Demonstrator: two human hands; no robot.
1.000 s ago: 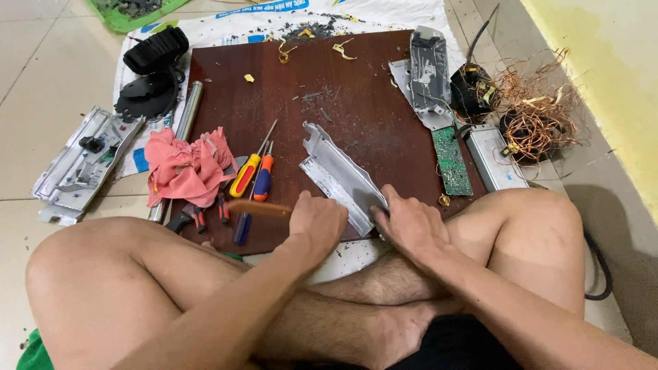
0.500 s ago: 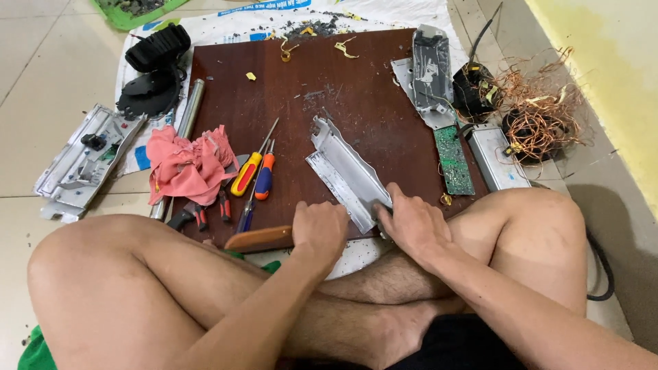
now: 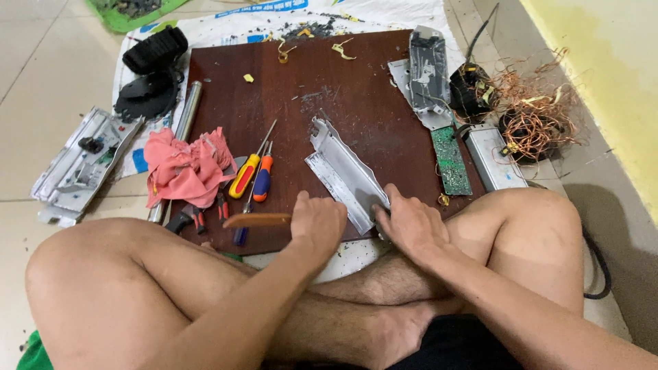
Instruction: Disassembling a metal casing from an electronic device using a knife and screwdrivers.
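While you sit cross-legged, your left hand (image 3: 319, 223) has its fingers clamped on a wooden handle (image 3: 257, 220) jutting out to their left, and your right hand (image 3: 411, 225) fingers press together on the near end of the bent metal strip (image 3: 346, 175). That strip runs away from both sets of fingers across the brown board (image 3: 356, 89); two screwdrivers (image 3: 252, 177) lie just beyond the handle.

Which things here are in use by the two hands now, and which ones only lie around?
In use:
- bent grey metal strip, held at its near end by the right hand
- wooden handle, gripped by the left hand
- brown board, under the strip

Lying about:
- two screwdrivers
- pink cloth
- green circuit board
- copper wire tangle
- pliers
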